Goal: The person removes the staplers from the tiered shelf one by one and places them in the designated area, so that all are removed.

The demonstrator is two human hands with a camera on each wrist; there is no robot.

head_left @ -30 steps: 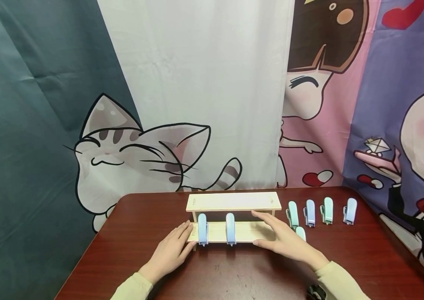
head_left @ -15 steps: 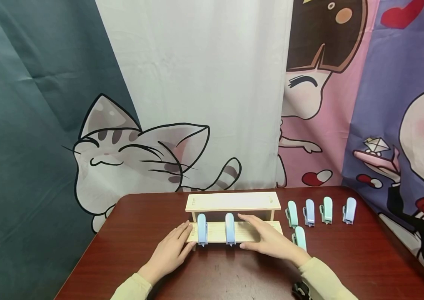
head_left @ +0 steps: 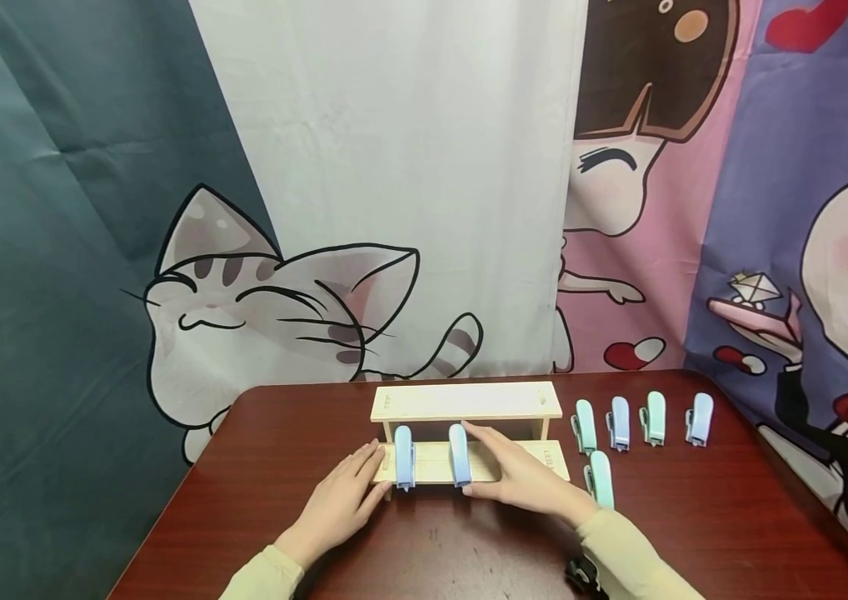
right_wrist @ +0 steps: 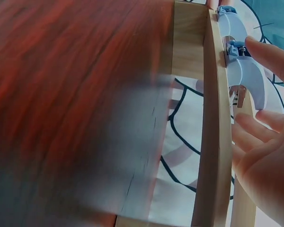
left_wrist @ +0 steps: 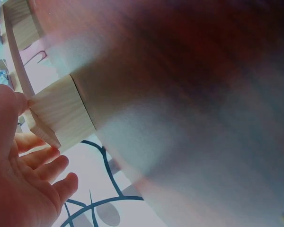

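Note:
A two-tier wooden stand [head_left: 502, 460] stands on the table with two light blue staplers on its lower step. My left hand [head_left: 339, 502] holds the left end of that step, thumb at the front edge and fingers toward the back; in the left wrist view the hand [left_wrist: 26, 175] curves about the board's end. The left stapler [head_left: 404, 458] stands just right of these fingers. My right hand [head_left: 525, 475] holds the other stapler [head_left: 459, 456] between thumb and fingers at its two ends. This stapler leans slightly; in the right wrist view its curved handle [right_wrist: 255, 80] lies between the digits.
Right of the stand, a mint green stapler [head_left: 584, 427], a blue one [head_left: 619, 423], another mint one [head_left: 654, 419] and another blue one [head_left: 700, 419] stand in a row. One more mint stapler [head_left: 600, 479] lies nearer, close to my right forearm. A printed curtain [head_left: 424, 208] hangs behind the table [head_left: 431, 550].
My right hand has moved left along the lower step to the second blue stapler and taken hold of it; the stapler has tilted a little. The left hand has stayed in place.

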